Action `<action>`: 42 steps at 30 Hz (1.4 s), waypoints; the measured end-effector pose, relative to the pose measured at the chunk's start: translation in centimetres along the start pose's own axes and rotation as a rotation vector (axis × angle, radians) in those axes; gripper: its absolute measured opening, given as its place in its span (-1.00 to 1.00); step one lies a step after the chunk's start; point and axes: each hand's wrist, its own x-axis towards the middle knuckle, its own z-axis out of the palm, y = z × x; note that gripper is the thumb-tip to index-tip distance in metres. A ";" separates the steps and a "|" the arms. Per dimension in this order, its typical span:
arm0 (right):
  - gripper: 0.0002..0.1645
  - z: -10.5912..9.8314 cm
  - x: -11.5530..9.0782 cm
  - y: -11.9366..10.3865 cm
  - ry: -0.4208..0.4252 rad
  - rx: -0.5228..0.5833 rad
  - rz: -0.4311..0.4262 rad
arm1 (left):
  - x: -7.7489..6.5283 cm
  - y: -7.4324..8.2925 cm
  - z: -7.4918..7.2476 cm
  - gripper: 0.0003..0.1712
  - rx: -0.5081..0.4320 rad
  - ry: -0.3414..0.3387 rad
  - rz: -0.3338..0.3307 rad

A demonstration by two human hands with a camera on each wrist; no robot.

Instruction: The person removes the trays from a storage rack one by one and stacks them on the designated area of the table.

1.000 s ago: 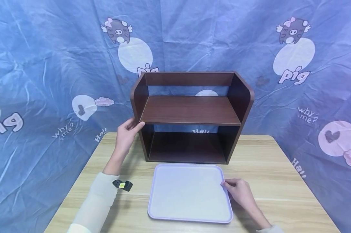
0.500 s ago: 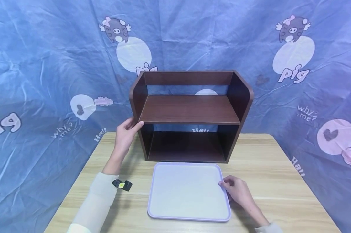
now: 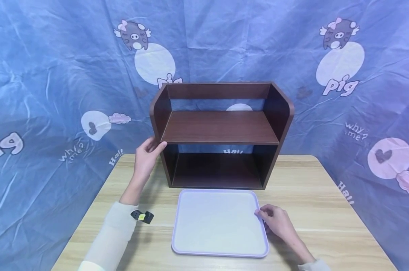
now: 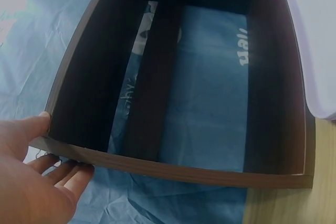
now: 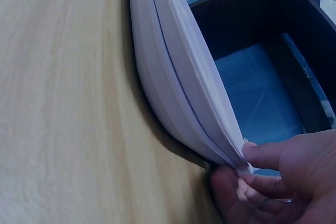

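Note:
A dark brown two-tier wooden shelf [image 3: 221, 128] stands toward the back of the table. My left hand [image 3: 147, 156] grips its left side panel at the height of the middle board, thumb on the front edge and fingers behind, as the left wrist view shows. In front of the shelf lies a pale lilac rectangular tray [image 3: 219, 222] with a raised rim. My right hand [image 3: 275, 222] pinches the tray's right rim, the thumb [image 5: 257, 153] on top and fingers curled under the edge. Both shelf tiers hold nothing.
The light wood-grain table [image 3: 313, 210] spreads out around the tray and shelf. A blue cloth [image 3: 72, 75] printed with pigs and words hangs behind and on both sides. A black strap with a yellow tag [image 3: 142, 216] is at my left sleeve.
The tray and my right hand sit very slightly farther left in the head view than a second ago, as the whole view shifts a little. Both hands keep their holds.

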 end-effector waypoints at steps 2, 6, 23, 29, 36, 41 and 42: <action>-0.70 -0.1 0.0 0.0 -0.005 0.002 -0.008 | -0.2 0.0 0.0 -0.38 0.013 0.012 0.012; -0.76 -0.5 -0.1 0.1 -0.004 -0.003 -0.042 | -0.6 -0.1 0.0 -0.44 0.035 0.040 0.024; -0.76 -5.0 1.2 -0.4 0.035 -0.041 -0.211 | -2.2 -3.2 -1.7 -0.74 0.062 0.049 -0.027; -0.73 -7.1 1.6 -0.2 0.085 -0.160 -0.384 | -3.2 -5.4 -2.6 -0.73 0.172 0.029 -0.059; -0.49 -9.2 2.1 0.2 0.145 -0.322 -0.503 | -4.3 -7.9 -4.1 -0.74 0.316 -0.008 0.022; -0.12 -10.5 2.6 0.8 0.132 -0.382 -0.513 | -4.9 -9.5 -5.4 -0.75 0.501 -0.027 0.190; -0.06 -10.7 2.7 1.0 0.130 -0.402 -0.518 | -5.0 -9.7 -5.6 -0.74 0.543 -0.030 0.228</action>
